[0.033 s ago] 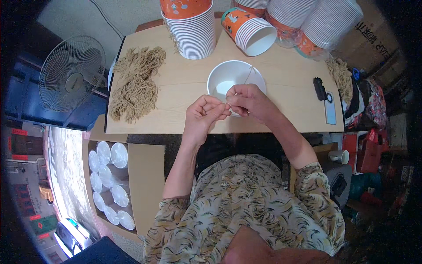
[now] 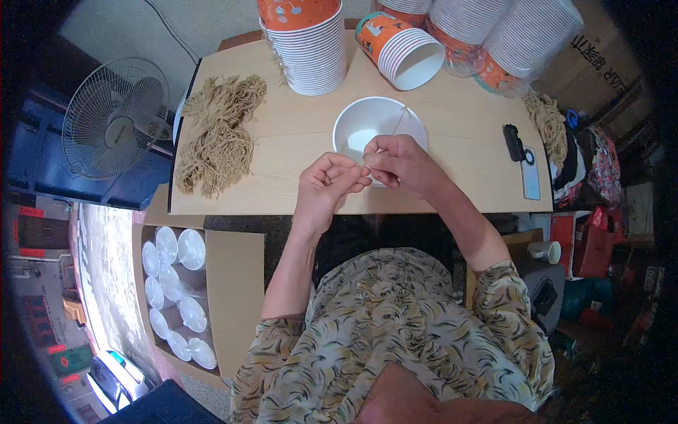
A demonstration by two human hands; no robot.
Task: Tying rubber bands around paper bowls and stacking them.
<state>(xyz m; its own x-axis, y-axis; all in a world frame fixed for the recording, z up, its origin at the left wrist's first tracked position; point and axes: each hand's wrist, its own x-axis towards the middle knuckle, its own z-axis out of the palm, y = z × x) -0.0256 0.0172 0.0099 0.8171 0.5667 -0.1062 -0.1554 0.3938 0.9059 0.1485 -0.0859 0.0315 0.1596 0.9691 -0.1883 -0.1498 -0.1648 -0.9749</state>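
A white paper bucket (image 2: 351,127) stands mouth up on the table in front of me. A thin tan twine (image 2: 399,120) runs from its far rim down inside and passes behind my right hand (image 2: 404,164). My right hand is closed in a pinch over the bucket's near rim, where the twine leads. Touching it at the fingertips, my left hand (image 2: 329,182) is pinched too, just left of the rim. What lies between the left fingertips is too small to make out. To the left lies a heap of cut tan twine (image 2: 219,141).
A tall stack of orange-and-white buckets (image 2: 305,56) stands at the back, beside a stack lying on its side (image 2: 402,53). Wrapped stacks (image 2: 522,39) fill the back right. A phone (image 2: 530,180) lies at the right edge. A carton of clear plastic cups (image 2: 236,297) sits low left, below a fan (image 2: 116,120).
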